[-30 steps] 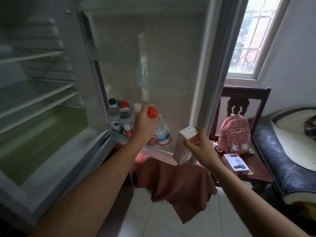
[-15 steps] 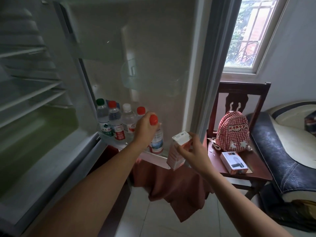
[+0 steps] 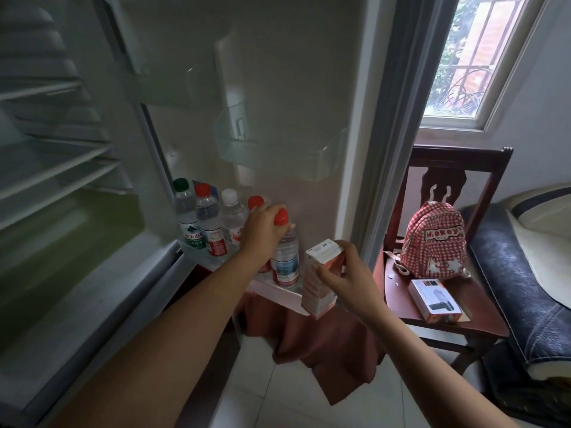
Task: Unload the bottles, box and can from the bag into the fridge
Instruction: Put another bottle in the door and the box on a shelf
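My left hand [image 3: 262, 227] grips the neck of a clear water bottle with a red cap [image 3: 285, 254], standing in the bottom shelf of the open fridge door [image 3: 278, 287]. Several other bottles stand in that shelf to its left: a green-capped bottle [image 3: 185, 216], a red-capped bottle [image 3: 208, 223], a white-capped bottle [image 3: 231, 216]. My right hand [image 3: 343, 279] holds a white and orange carton box [image 3: 318, 284] upright, just right of the door shelf. The red checked backpack [image 3: 435, 242] sits on the chair.
Fridge interior with wire shelves [image 3: 55, 168] lies at the left. An upper door shelf [image 3: 278, 149] is transparent. A dark wooden chair [image 3: 448, 307] at the right carries a small product box [image 3: 435, 301]. A reddish cloth [image 3: 324, 344] hangs below the door. A sofa [image 3: 525, 273] stands at far right.
My left hand has lowered the red-capped bottle into the door shelf. My right hand with the carton has shifted slightly toward the door. The view moved closer.
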### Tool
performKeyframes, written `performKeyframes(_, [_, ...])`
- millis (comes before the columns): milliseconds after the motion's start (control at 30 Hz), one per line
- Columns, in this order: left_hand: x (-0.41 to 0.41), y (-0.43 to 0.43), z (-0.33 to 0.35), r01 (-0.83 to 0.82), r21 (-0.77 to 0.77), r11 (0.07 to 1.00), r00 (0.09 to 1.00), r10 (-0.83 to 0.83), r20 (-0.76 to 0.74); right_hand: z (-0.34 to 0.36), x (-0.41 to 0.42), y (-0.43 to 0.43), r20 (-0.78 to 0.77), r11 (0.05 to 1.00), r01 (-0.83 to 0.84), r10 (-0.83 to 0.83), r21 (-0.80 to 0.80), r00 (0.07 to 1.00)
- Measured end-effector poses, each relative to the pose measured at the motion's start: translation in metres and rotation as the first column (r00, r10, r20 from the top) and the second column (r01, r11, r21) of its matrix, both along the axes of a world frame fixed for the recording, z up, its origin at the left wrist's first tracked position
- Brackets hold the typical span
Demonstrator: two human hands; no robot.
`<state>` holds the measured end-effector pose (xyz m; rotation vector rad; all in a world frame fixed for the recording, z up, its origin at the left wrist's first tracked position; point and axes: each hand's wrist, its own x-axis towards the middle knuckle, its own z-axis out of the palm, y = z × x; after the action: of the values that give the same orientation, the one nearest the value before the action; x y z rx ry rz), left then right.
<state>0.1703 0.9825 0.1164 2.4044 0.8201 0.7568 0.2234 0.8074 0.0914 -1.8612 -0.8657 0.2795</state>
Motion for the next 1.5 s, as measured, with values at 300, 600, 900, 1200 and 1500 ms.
performKeyframes(300, [0.009,-0.002,0.004,-0.006,0.098,0.995,0.999,0.01,-0.036,0.004,0.012,0.0,-0.008,1.0,-0.015,0.015,-0.023,1.0])
performKeyframes(600, [0.02,-0.004,0.005,-0.111,0.103,0.988,0.993,0.114,-0.017,0.007,0.02,-0.006,0.02,1.0,-0.022,0.022,-0.014,1.0])
performKeyframes(900, [0.021,-0.004,0.004,-0.143,0.22,0.965,0.981,0.168,-0.097,0.008,0.021,-0.007,0.02,0.998,-0.056,0.056,0.01,0.998])
performKeyframes(1200, [0.015,-0.007,0.006,-0.122,0.063,0.991,0.991,0.125,-0.055,0.014,0.022,-0.008,0.024,0.993,-0.101,0.1,0.053,0.995])
performKeyframes(1500, [-0.048,0.011,0.0,-0.134,-0.17,0.976,0.955,0.173,0.241,0.028,-0.003,0.016,-0.023,0.954,-0.259,0.266,0.152,0.964])
